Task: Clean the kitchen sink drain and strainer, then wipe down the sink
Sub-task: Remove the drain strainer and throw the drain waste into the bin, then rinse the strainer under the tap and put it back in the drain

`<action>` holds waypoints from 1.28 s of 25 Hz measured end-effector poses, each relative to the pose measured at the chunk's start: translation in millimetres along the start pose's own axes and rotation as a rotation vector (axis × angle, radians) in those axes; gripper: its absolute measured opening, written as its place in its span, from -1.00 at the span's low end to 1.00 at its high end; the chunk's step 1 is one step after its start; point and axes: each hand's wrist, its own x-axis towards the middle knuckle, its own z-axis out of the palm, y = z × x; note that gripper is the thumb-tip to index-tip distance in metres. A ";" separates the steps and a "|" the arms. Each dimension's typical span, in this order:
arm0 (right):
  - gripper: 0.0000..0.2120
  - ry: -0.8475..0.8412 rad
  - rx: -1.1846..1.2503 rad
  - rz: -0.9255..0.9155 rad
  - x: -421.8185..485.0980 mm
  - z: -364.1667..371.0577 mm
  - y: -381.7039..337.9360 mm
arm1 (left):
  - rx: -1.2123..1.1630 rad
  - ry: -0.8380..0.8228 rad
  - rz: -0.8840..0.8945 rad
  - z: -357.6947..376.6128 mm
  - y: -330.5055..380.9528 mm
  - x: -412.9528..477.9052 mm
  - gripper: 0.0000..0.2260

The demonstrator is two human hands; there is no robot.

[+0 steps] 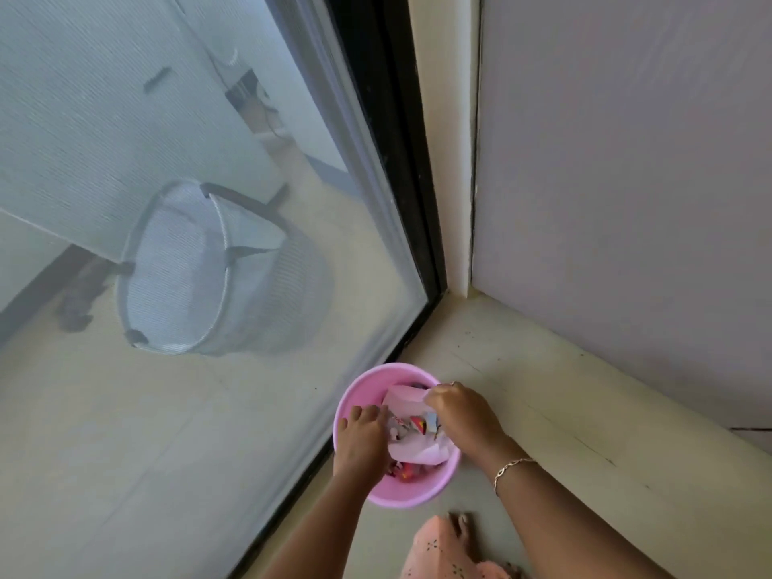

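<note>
both hands were down in a small pink bin (401, 497) that stood on the floor (543, 390), touching the black frame of a mesh screen door (401, 160). the left hand (361, 438) gripped the near-left edge of a white bag (422, 451) inside the bin. the right hand (461, 415) pinched the bag's far edge, fingers curled tight. colourful wrappers (417, 424) lay in the bag.

No legible text — none anywhere.

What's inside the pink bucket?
The round pink plastic bucket holds a pale crumpled bag and red-and-white wrappers. The left hand and right hand both grip the bag. Whatever lies beneath is covered.
</note>
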 end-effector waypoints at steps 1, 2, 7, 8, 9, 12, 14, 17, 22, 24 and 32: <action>-0.71 0.057 -0.001 -0.017 -7.5 -19.3 -8.1 | -0.004 0.030 0.004 -16.4 -0.9 -8.9 -0.48; -0.69 0.129 -0.035 -0.036 -14.9 -37.3 -15.5 | -0.014 0.069 0.017 -33.7 -1.7 -18.2 -0.46; -0.40 0.331 -0.184 -0.097 -53.8 -136.6 -63.3 | -0.062 0.190 0.038 -134.6 -3.1 -70.2 -0.41; -0.36 0.354 -0.196 -0.103 -58.4 -155.0 -71.5 | -0.067 0.214 0.037 -148.7 -4.9 -77.0 -0.39; -0.33 0.379 -0.218 -0.105 -65.3 -177.0 -82.0 | -0.067 0.274 0.039 -165.8 -6.7 -84.8 -0.36; -0.35 0.464 -0.302 -0.118 -83.3 -236.1 -110.6 | 0.018 0.394 0.145 -217.9 -6.7 -107.0 -0.26; -0.37 0.507 -0.349 -0.118 -91.0 -272.6 -127.2 | 0.019 0.400 0.209 -255.2 -1.5 -116.6 -0.16; -0.36 0.584 -0.439 -0.100 -97.6 -325.1 -149.1 | -0.028 0.459 0.271 -317.2 9.2 -129.3 -0.16; -0.30 0.738 -0.549 -0.037 -111.8 -415.7 -187.0 | -0.055 0.706 0.256 -406.2 24.9 -156.1 -0.34; -0.30 0.777 -0.589 -0.016 -115.6 -439.9 -196.0 | -0.049 0.748 0.292 -433.0 31.5 -160.2 -0.37; -0.40 0.851 -0.565 0.144 -136.2 -483.4 -192.9 | -0.046 0.762 0.425 -502.5 59.3 -163.0 -0.39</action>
